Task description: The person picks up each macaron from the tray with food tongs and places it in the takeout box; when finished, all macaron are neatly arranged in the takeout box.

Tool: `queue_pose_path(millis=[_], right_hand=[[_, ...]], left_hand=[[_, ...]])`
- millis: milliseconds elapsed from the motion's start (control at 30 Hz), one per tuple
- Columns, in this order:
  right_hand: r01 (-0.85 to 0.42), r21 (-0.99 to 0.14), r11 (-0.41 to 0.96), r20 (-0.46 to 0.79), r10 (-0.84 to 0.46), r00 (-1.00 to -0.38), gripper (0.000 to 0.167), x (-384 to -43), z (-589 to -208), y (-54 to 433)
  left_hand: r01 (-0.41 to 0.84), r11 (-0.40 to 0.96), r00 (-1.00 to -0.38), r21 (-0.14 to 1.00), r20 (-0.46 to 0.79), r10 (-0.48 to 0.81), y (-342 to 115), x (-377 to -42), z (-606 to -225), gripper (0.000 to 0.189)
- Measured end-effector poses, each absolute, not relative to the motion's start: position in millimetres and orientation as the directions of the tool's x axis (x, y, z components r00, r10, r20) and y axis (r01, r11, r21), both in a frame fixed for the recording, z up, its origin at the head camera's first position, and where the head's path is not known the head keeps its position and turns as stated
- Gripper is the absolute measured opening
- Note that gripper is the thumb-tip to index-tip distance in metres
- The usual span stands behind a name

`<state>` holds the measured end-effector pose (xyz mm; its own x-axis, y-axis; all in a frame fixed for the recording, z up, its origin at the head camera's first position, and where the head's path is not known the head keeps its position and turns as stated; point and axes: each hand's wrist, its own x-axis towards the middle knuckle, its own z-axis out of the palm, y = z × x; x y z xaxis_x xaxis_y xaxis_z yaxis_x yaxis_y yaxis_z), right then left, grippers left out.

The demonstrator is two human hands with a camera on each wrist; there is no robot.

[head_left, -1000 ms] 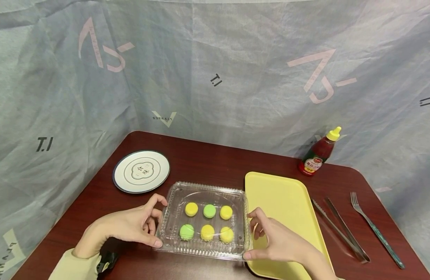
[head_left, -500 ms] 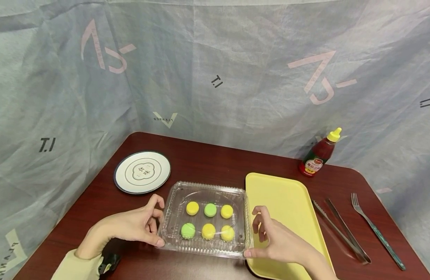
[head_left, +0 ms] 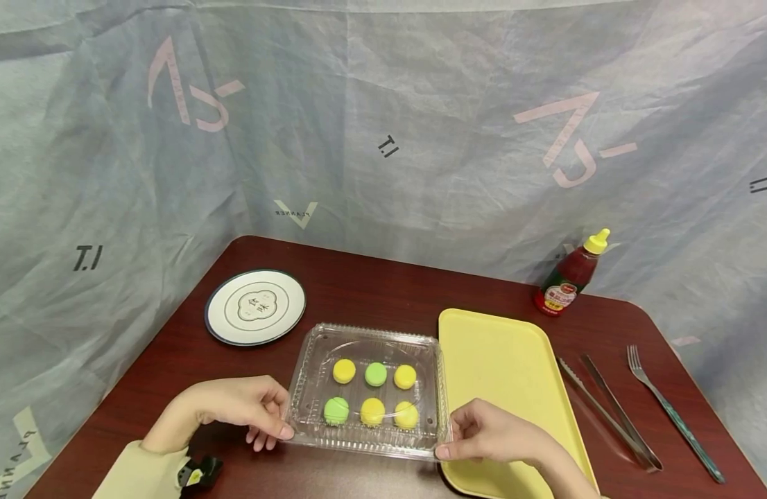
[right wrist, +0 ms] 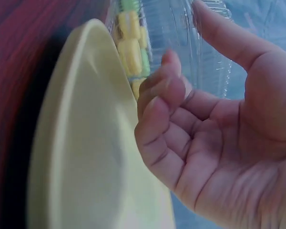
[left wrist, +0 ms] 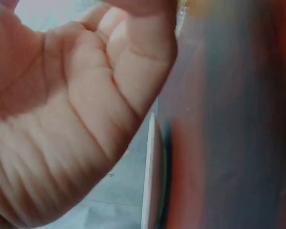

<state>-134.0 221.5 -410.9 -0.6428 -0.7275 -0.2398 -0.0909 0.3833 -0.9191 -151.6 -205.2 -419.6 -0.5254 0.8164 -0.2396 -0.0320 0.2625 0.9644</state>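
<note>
A clear plastic clamshell container (head_left: 365,448) with its lid down sits in front of me. Several yellow macarons (head_left: 372,412) and green macarons (head_left: 336,411) show through it in two rows. At its near left corner my left hand (head_left: 243,405) pinches the edge, thumb on top and fingers curled. My right hand (head_left: 492,433) grips the near right corner the same way, over the yellow tray (head_left: 502,360). The right wrist view shows that thumb laid on the container's edge (right wrist: 193,28), the other fingers bent. In the left wrist view, the palm hides the grip.
A white plate (head_left: 283,308) with a blue rim lies at the back left. Behind the tray stands a red sauce bottle (head_left: 564,281) with a yellow cap. Metal tongs (head_left: 614,412) and a fork (head_left: 673,409) lie to the right. A grey cloth (head_left: 383,194) hangs behind the table.
The fingers of both hands have moved down from the container's sides and folded in toward its near corners. Both thumbs stay at those corners, and the container has hardly moved.
</note>
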Motion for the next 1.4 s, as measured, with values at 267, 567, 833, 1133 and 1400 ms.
queue_pose_path(millis=[267, 567, 833, 1133, 1400], right_hand=[[0.043, -0.960, 0.277, -0.246, -0.758, -0.604, 0.036, -136.6, -420.2, 221.9], [0.200, -0.962, 0.189, -0.272, -0.759, -0.591, 0.042, -136.5, -424.5, 220.3], [0.206, -0.965, 0.163, -0.256, -0.754, -0.605, 0.045, -135.8, -425.7, 220.6], [0.189, -0.969, 0.158, -0.243, -0.742, -0.625, 0.043, -135.7, -427.2, 219.8], [0.170, -0.977, 0.126, -0.207, -0.738, -0.642, 0.039, -135.9, -428.1, 219.8]], left_hand=[[-0.131, 0.135, -0.433, 0.982, -0.179, 0.883, -203.0, -159.7, -431.9, 0.029], [-0.217, 0.093, -0.421, 0.972, -0.179, 0.889, -201.1, -162.1, -437.7, 0.034], [-0.188, 0.116, -0.486, 0.975, -0.195, 0.852, -197.7, -160.6, -434.7, 0.037], [-0.145, 0.162, -0.563, 0.976, -0.217, 0.798, -196.0, -149.9, -430.1, 0.040], [-0.149, 0.131, -0.581, 0.980, -0.194, 0.790, -194.0, -147.9, -430.6, 0.043]])
